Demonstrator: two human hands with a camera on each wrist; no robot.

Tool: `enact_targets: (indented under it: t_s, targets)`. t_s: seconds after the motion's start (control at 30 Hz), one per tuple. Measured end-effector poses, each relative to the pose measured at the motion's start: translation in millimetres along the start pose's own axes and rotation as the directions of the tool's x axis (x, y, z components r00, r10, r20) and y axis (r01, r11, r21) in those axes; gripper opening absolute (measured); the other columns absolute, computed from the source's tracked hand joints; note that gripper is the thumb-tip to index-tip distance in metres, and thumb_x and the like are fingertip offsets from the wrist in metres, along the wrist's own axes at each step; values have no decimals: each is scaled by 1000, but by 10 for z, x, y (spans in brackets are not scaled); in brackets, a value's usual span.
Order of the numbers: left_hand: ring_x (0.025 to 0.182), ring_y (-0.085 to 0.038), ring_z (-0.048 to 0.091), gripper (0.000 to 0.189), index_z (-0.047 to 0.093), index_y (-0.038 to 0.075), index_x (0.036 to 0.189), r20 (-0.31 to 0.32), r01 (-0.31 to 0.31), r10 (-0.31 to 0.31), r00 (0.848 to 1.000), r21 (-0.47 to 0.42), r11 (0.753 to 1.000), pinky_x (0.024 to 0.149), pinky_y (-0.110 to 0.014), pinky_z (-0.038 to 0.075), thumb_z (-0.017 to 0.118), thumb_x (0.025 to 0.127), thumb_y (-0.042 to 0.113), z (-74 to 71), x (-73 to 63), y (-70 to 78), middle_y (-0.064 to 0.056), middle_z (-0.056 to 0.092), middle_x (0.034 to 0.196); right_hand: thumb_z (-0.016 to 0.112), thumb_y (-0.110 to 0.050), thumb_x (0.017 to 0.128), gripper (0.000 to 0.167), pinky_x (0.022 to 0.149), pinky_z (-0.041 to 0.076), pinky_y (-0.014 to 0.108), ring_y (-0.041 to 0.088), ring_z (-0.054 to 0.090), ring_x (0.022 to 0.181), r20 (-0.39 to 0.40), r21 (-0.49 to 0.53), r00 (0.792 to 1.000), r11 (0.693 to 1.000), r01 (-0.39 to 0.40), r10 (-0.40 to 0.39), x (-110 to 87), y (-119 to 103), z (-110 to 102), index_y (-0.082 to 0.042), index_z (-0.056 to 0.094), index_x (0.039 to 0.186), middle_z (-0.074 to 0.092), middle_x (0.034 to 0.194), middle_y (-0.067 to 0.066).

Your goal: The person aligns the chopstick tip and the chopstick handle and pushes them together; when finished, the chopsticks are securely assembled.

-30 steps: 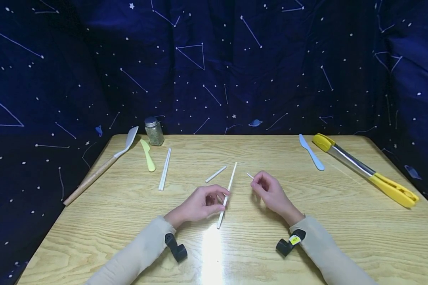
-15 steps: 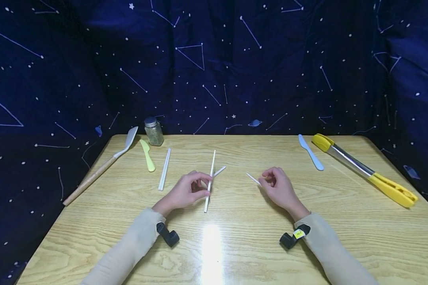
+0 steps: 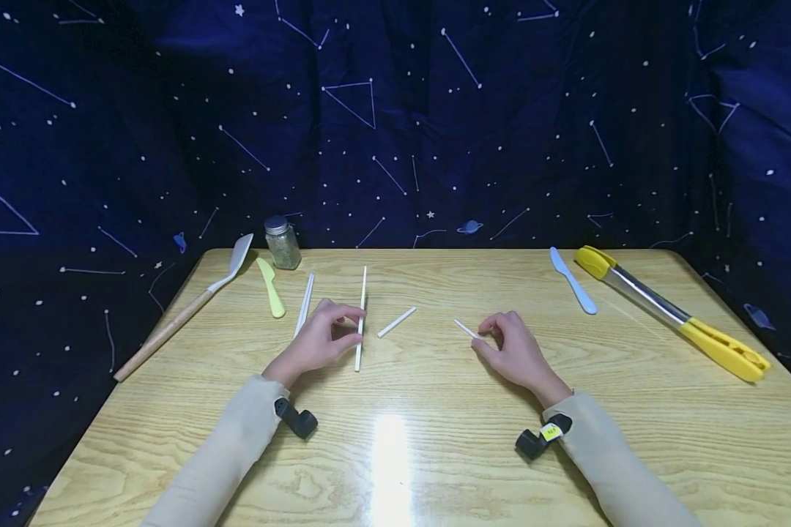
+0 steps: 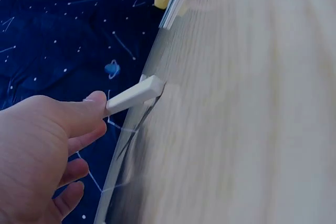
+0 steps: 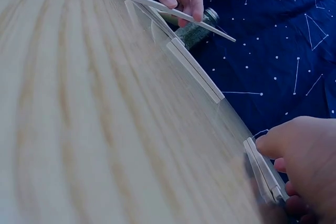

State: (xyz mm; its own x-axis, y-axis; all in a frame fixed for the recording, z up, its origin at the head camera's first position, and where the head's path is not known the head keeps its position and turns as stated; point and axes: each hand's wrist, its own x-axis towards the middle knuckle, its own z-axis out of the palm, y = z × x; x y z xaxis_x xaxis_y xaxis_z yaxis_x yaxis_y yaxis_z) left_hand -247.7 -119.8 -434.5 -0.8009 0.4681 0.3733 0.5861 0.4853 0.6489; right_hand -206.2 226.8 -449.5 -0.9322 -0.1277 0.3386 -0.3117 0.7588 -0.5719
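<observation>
My left hand (image 3: 323,333) pinches a white chopstick (image 3: 362,296) between thumb and fingers; in the left wrist view its blunt end (image 4: 139,94) points toward the table. Left of this hand lie two white chopsticks (image 3: 305,296) side by side, their lower part behind the hand. My right hand (image 3: 513,351) has its thumb and fingers curled at the near end of a short white stick (image 3: 464,327) lying on the table. That end is partly hidden by the fingers. A second short white stick (image 3: 397,322) lies between the hands.
A wooden-handled spatula (image 3: 184,315), a yellow knife (image 3: 272,288) and a jar of dried herbs (image 3: 283,245) are on the left. A blue knife (image 3: 573,280) and yellow tongs (image 3: 672,315) lie on the right. A starry dark curtain (image 3: 395,124) hangs behind the table (image 3: 461,454).
My left hand has carried the chopstick left and farther from me, past the middle short stick. My right hand has shifted slightly right, uncovering more of its stick, which stays in place.
</observation>
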Motion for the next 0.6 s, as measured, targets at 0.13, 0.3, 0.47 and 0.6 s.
enact_targets:
  t_s: [0.13,0.3,0.47,0.6]
  targets:
    - [93,-27,50,36,67,4,114,-19,25,-24,1000,59,998,81,-39,43,77,80,9,-30,-6,-36,-9,68,104,73,-12,80,20,66,33,28,17,40,74,9,-25,1000,1000,5,-4,-6,-10,-4,-2,63,94,47,81,7]
    - [97,-30,44,34,68,4,110,-23,40,-37,999,167,985,83,-41,36,78,79,13,-30,-12,-80,-14,64,111,72,-10,80,18,66,34,30,19,42,75,32,-53,999,998,-15,16,1,-19,-3,-1,64,93,49,82,7]
    - [101,-34,38,31,71,7,107,-2,89,-92,996,249,964,85,-45,32,78,80,19,-28,-24,-86,-19,54,114,71,-9,82,12,64,34,29,17,42,71,42,-92,999,996,-15,19,9,-28,10,-3,65,90,50,80,6]
    - [100,-34,37,31,71,8,108,6,107,-113,994,263,959,84,-45,31,77,80,21,-43,-31,-72,-20,52,114,69,-7,82,6,62,34,28,15,42,69,36,-104,999,995,-4,8,4,-42,15,-3,65,86,50,78,5]
